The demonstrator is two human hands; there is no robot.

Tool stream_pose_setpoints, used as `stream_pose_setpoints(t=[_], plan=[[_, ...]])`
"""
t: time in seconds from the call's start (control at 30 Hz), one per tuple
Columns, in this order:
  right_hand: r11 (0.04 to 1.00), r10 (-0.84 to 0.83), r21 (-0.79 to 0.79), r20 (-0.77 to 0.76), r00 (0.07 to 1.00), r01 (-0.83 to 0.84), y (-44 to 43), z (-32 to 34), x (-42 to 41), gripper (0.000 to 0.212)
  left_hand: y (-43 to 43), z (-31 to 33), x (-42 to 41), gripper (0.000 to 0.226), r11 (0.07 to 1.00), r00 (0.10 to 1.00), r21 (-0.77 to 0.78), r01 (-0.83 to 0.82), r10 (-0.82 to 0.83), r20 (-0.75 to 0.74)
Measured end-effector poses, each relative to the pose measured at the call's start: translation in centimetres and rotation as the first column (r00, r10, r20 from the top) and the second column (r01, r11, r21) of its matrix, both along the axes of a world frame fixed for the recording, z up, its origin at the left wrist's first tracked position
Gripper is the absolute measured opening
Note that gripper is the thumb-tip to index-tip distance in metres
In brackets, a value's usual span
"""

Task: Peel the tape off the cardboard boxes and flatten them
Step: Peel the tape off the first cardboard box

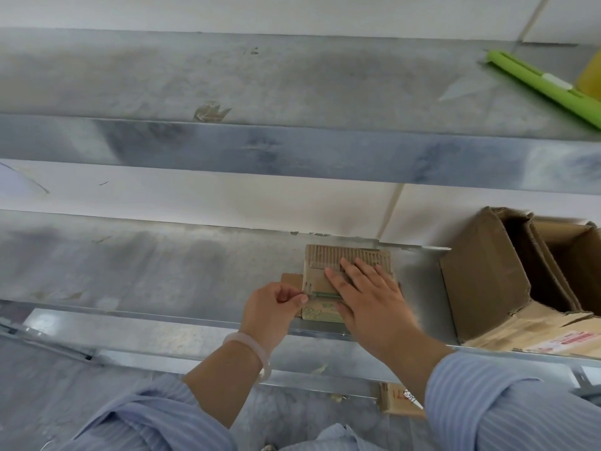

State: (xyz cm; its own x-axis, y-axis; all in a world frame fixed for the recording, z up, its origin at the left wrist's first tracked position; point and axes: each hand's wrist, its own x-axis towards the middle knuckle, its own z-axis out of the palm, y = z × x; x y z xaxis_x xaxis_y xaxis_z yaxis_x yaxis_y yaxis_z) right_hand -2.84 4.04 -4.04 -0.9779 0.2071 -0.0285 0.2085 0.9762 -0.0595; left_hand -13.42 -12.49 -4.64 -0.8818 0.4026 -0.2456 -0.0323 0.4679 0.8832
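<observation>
In the head view the left grip (273, 304) pinches the tape (325, 294) at the small box's (341, 255) left edge, the right grip (367, 291) presses it with straight fingers, bare shelf (162, 265) lies leftward, and open boxes (481, 275) stand near on the right.

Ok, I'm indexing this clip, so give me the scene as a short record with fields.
setting: metal shelf, lower level
workpiece: small cardboard box, lying flat on the shelf
left hand: pinches a strip of tape at the box's left edge
right hand: rests flat on the box, fingers straight
nearby: open cardboard boxes to the right; green object on the upper shelf
</observation>
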Motion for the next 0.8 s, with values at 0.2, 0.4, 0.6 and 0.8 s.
stream_pose_setpoints(t=[0.2,0.4,0.6,0.8], plan=[[1.0,0.007,-0.001,-0.001,1.0,-0.007,0.2,-0.2,0.0,0.06,-0.2,0.6,-0.3,0.023,0.98,0.974,-0.129,0.149,-0.168,-0.155],[1.0,0.013,-0.002,-0.01,1.0,-0.013,0.2,-0.3,0.0,0.062,-0.2,0.8,0.1,0.013,0.996,0.99,-0.029,0.08,-0.083,-0.116],[1.0,0.019,0.004,-0.02,1.0,-0.019,0.1,-0.2,0.2,0.062,-0.2,0.7,0.6,0.015,0.996,0.992,-0.089,0.021,-0.032,-0.123],[1.0,0.021,0.006,-0.025,0.999,-0.021,0.1,-0.3,0.1,0.063,0.1,0.4,0.6,0.029,0.965,0.936,-0.241,0.105,-0.177,-0.304]])
